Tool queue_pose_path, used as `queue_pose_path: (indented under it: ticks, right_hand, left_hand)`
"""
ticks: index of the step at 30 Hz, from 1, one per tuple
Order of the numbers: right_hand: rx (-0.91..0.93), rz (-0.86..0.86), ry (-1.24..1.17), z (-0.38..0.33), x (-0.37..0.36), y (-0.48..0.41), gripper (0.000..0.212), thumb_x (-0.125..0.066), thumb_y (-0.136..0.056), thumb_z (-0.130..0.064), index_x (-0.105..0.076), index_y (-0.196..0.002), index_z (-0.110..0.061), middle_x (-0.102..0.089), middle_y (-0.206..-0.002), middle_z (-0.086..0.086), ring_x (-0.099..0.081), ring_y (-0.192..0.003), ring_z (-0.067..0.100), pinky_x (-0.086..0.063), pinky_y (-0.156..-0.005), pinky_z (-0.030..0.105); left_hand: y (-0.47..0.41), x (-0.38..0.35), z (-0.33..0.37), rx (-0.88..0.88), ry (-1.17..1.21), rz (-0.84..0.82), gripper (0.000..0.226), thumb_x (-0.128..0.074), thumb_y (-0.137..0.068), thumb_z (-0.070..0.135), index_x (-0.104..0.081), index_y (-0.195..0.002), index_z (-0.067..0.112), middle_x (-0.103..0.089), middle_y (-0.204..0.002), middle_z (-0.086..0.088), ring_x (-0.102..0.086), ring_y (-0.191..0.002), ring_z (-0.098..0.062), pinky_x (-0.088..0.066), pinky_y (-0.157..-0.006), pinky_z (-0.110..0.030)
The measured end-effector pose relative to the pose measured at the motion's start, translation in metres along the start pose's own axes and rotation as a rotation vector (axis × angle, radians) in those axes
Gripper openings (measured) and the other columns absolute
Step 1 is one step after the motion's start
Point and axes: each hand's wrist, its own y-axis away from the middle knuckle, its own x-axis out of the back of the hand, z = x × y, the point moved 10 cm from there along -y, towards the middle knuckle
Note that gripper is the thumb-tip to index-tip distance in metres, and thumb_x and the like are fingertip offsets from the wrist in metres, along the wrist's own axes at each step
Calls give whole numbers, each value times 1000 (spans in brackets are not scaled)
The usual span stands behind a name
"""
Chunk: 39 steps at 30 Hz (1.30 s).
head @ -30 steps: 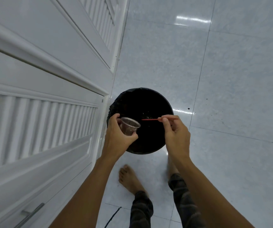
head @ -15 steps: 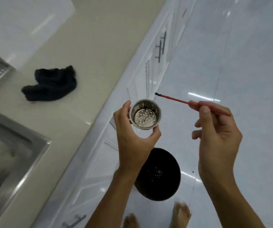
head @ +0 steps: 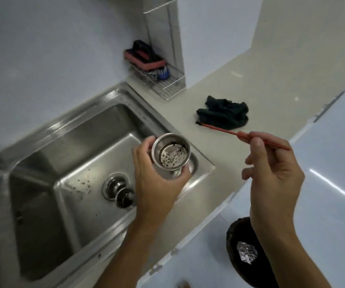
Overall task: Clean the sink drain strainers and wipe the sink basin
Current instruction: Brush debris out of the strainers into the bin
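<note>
My left hand (head: 157,183) holds a round steel drain strainer (head: 170,151) upright over the right edge of the stainless sink (head: 80,146); dark specks stick to its perforated bottom. My right hand (head: 271,175) pinches a thin red stick (head: 229,132) that points left, with its dark tip over the counter. In the basin floor sits the drain opening (head: 116,187) with a dark stopper part leaning at its rim. Small dark crumbs dot the basin beside it.
A dark crumpled cloth (head: 223,115) lies on the beige counter (head: 261,80). A wire rack (head: 163,82) at the back holds a red-and-black sponge (head: 144,58) and scrubbers. A black bin (head: 248,256) stands on the tiled floor by my right forearm.
My view has swung from the bin on the floor up to the sink. Both hands came up with the strainer and the red stick and now hover over the sink's right edge.
</note>
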Motion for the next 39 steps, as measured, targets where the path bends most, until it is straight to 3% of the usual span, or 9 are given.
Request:
queue_pose_path:
  ticks: [3,5,9,18,24,28,32,36,39]
  right_hand:
    - [-12,-113,-1,13,-60,24,14,-57,-104,-22,-68,-110,-16,-76,-107,1,-61,-77,16,-54,-60,40]
    - [0,-186,14,18,-97,40,12,-58,-104,-19,-69,-109,-19,-75,-105,2,-66,-81,21,-56,-66,43]
    - [17,-339,62,31,-158,69,14,-58,-103,-17,-70,-110,-16,-72,-99,-7,-65,-78,12,-53,-62,23]
    - [42,-594,270,60,-247,98,15,-58,-101,-19,-70,-111,-16,-70,-104,-20,-69,-98,6,-56,-81,19]
    - [62,-583,320,70,-261,92,16,-57,-101,-23,-68,-112,-19,-70,-105,-20,-69,-96,5,-56,-80,17]
    - [85,-570,348,74,-263,86,17,-57,-102,-21,-68,-114,-16,-69,-105,-21,-69,-96,3,-54,-80,14]
    - [88,-543,347,72,-254,77,19,-57,-102,-19,-68,-115,-11,-68,-107,-18,-69,-101,3,-55,-85,16]
    - [92,-515,341,62,-238,69,19,-54,-101,-25,-67,-113,-17,-69,-102,-18,-69,-89,12,-59,-76,30]
    - [92,-480,326,58,-222,63,20,-56,-101,-22,-68,-113,-12,-69,-104,-17,-69,-95,6,-57,-78,21]
  left_hand:
    - [-1,65,-69,134,-107,7,88,-90,-67,31,-48,-142,14,-51,-131,3,-55,-119,-7,-51,-99,-20]
    - [2,100,-117,238,-220,-13,91,-95,-64,25,-46,-142,21,-46,-127,11,-51,-114,1,-49,-96,-14]
    - [9,133,-196,426,-369,-146,89,-96,-63,30,-48,-137,27,-39,-122,13,-45,-102,6,-40,-83,-7]
    - [44,117,-322,735,-714,-716,78,-84,-81,37,-37,-138,13,-43,-140,-14,-56,-120,-36,-44,-106,-53]
    - [49,107,-351,683,-924,-871,102,-87,-73,52,-27,-147,14,-39,-149,-15,-45,-134,-36,-35,-111,-58]
    - [40,77,-340,442,-802,-918,136,-87,-54,73,-17,-160,25,-19,-164,-6,-15,-154,-30,-10,-122,-62]
    - [35,32,-313,45,-731,-1059,117,-86,-73,45,-13,-163,36,-23,-168,5,-15,-156,-22,-6,-123,-57]
    - [39,20,-308,27,-663,-1132,84,-72,-92,19,-27,-160,38,-43,-160,4,-29,-154,-23,2,-124,-59]
    - [42,25,-307,33,-727,-1121,69,-67,-96,24,-36,-156,37,-52,-146,5,-42,-143,-23,-5,-124,-56]
